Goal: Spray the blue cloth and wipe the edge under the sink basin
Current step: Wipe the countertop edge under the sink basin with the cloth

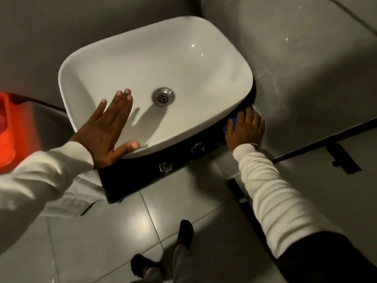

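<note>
Right hand fingers curled down over the blue cloth, pressing it onto the black surface right at the corner where basin meets the wall. Cloth mostly hidden under the palm; only a small blue patch shows on the thumb side. Grip looks like a flat press more than a pinch; can't tell how tightly the fingers close on it.

Left hand fingers spread flat and empty, palm on the near rim of the basin, thumb hooked along the rim's lower lip. Looks like bracing only.

Key relation: the edge under the basin runs as a long curved strip along the basin's underside, from the right hand's corner leftward toward the left wrist. Cloth sits at the right end of that strip, fingertips pointing into the gap toward the wall. Right hand is the one on the job; left is at the far end, not holding anything.

Judgement: spraying seems done, no bottle in view; wiping under way. Next move likely needs a drag along the strip's long axis, leftward, keeping the cloth tucked under the overhang. Three whitish smudges lie on the black surface between the hands, in that path.

Drain is mid-basin. Red blurry object at far left, unidentifiable.
</note>
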### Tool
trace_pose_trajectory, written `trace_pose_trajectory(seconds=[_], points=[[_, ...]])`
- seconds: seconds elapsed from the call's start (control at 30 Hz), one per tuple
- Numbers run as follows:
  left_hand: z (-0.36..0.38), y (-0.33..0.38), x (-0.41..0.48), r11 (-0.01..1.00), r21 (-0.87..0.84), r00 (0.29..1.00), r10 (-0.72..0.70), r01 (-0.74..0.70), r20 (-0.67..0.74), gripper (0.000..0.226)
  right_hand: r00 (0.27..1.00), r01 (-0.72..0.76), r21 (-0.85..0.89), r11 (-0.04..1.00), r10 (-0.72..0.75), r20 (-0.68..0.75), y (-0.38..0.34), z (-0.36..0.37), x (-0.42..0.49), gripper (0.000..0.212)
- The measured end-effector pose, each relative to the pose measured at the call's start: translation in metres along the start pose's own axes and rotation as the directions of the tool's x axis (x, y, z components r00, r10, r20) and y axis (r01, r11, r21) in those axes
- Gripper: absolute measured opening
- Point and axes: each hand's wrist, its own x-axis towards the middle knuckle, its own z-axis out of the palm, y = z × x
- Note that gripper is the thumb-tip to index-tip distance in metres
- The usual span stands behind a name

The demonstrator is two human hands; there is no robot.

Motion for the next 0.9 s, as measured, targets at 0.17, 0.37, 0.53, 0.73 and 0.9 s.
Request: trace_pose_trajectory(seconds=[0.17,0.37,0.53,0.73,0.9], points=[[0.001,0.001,-0.002,0.999,0.022,0.999,-0.028,0.028,-0.031,0.098,0.988,0.152,0.042,0.988,-0.151,-0.023,0.004,0.001,-0.028,0.045],[0.0,-0.015,-0.005,0.991,0.104,0.996,0.085,-0.088,0.037,0.095,0.999,0.013,0.023,1.0,-0.012,-0.037,0.015,-0.004,0.003,0.049],[-0.002,-0.018,-0.003,0.985,0.111,0.991,0.129,-0.133,0.045,0.094,0.994,0.091,0.093,0.992,-0.085,-0.065,-0.022,0.01,-0.054,0.046],[0.0,-0.019,-0.004,0.986,0.129,0.994,0.102,-0.104,0.023,0.093,0.995,0.086,0.038,0.996,-0.084,-0.054,-0.001,0.005,-0.025,0.047],[0.0,-0.016,-0.005,0.988,0.148,0.998,0.057,-0.053,-0.022,0.096,0.997,0.015,0.14,0.99,-0.004,-0.077,-0.056,0.015,-0.079,0.046]])
